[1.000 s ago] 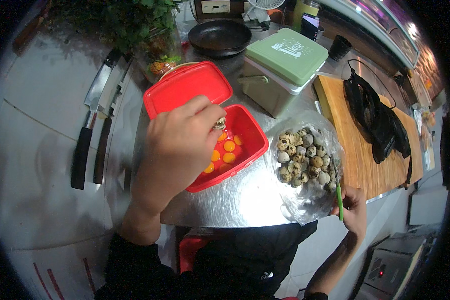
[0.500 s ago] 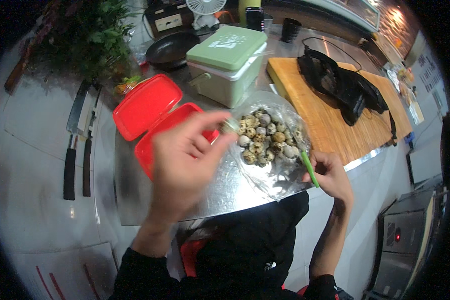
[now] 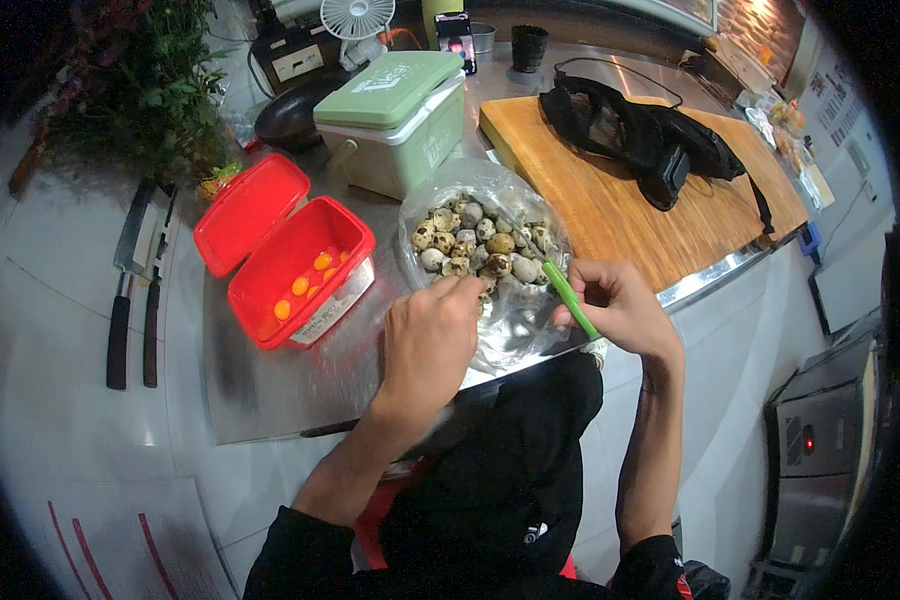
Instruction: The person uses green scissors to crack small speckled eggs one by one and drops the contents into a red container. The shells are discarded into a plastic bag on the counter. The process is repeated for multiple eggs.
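Bag (image 3: 510, 338) nr tbl edge (image 3: 270, 431); gap L hand (image 3: 432, 335) to box (image 3: 272, 322).

Right fingers (image 3: 598, 276) grip a green handle (image 3: 568, 295) (slanted).

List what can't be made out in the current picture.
Head view:
Left hand: fingertips hidden behind its knuckles; grip unclear.
Green-handled tool: tip too thin, lost among speckled eggs.
Yolks: exact count unclear, red container's near wall hides some.
Black pan: partly behind green cooler.
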Demonstrator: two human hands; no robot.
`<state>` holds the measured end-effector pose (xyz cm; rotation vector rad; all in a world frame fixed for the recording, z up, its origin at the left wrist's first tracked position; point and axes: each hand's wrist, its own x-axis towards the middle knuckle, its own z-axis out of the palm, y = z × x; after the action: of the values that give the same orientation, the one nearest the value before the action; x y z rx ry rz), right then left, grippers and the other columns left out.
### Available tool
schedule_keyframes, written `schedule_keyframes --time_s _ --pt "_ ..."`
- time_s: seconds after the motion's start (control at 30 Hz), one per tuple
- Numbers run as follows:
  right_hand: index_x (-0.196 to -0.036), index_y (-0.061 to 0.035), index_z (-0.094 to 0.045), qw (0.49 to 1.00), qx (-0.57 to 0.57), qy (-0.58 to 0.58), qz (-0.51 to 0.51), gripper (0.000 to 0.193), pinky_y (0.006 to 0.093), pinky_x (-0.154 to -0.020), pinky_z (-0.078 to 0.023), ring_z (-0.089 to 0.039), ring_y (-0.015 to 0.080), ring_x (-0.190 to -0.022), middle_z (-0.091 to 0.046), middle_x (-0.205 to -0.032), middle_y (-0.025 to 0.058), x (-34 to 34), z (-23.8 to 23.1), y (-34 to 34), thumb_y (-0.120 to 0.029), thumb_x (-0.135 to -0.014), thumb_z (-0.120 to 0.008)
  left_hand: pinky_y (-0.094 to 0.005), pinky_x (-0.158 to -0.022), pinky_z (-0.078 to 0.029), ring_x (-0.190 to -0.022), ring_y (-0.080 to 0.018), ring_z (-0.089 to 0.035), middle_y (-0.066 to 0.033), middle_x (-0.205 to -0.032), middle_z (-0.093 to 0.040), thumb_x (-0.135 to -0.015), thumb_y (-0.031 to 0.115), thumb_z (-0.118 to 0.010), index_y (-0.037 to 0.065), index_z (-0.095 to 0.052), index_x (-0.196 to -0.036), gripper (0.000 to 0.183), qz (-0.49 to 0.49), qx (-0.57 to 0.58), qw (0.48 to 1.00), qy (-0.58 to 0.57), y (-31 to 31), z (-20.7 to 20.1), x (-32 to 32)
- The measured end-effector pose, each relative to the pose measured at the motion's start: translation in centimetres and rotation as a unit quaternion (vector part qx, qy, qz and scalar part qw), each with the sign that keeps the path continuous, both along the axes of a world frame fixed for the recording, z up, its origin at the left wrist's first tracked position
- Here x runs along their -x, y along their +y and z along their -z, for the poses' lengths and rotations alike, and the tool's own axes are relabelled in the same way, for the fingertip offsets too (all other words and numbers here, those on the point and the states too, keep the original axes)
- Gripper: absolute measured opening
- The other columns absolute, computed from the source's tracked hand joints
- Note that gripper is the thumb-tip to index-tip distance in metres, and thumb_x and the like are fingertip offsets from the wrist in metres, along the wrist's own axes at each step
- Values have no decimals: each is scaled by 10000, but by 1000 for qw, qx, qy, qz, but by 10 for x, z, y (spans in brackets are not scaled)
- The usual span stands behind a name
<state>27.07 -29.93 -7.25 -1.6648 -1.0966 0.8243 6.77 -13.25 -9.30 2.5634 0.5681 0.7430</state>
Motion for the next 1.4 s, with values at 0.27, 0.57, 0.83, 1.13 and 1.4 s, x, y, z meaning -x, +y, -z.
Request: schedule_keyframes --time_s 0.27,0.57,0.83,1.13,1.4 --pt "-713 -72 -536 1000 2 -28 -8 547 302 -575 -317 -432 38 -664 -454 -673 -84 2 -7 1 -377 -915 -943 -508 -822 -585 -912 -404 -757 -155 -1128 -754 -982 114 -755 49 -793 -1264 292 40 43 998 10 -6 -17 15" --pt "-706 -50 -558 992 36 -116 -41 548 355 -574 -365 -488 115 -609 -484 -619 -7 -3 -17 5 -398 -906 -931 -462 -819 -596 -878 -346 -774 -148 -1046 -788 -952 86 -783 55 -824 -1134 190 2 -5 1000 29 28 -17 20" --pt "-867 -16 -802 905 151 -389 -85 512 536 -783 -611 -770 451 -821 -757 -815 246 28 -39 25 -525 -900 -839 -426 -737 -580 -755 -288 -747 -116 -1055 -779 -941 82 -801 52 -822 -1150 212 39 35 999 1 18 -8 36" --pt "-906 -1 -782 846 193 -497 -29 499 522 -762 -628 -787 418 -826 -764 -805 225 66 -59 23 -486 -855 -888 -465 -894 -588 -1044 -327 -725 -112 -1270 -720 -908 -11 -745 114 -824 -1252 374 66 13 996 -63 21 -22 30" --pt "-984 7 -769 840 205 -503 10 530 526 -761 -613 -781 418 -851 -755 -837 220 67 -72 7 -487 -843 -900 -459 -976 -566 -1128 -348 -677 -116 -1304 -715 -862 -52 -724 94 -847 -1183 374 39 -88 994 -42 28 -5 28"
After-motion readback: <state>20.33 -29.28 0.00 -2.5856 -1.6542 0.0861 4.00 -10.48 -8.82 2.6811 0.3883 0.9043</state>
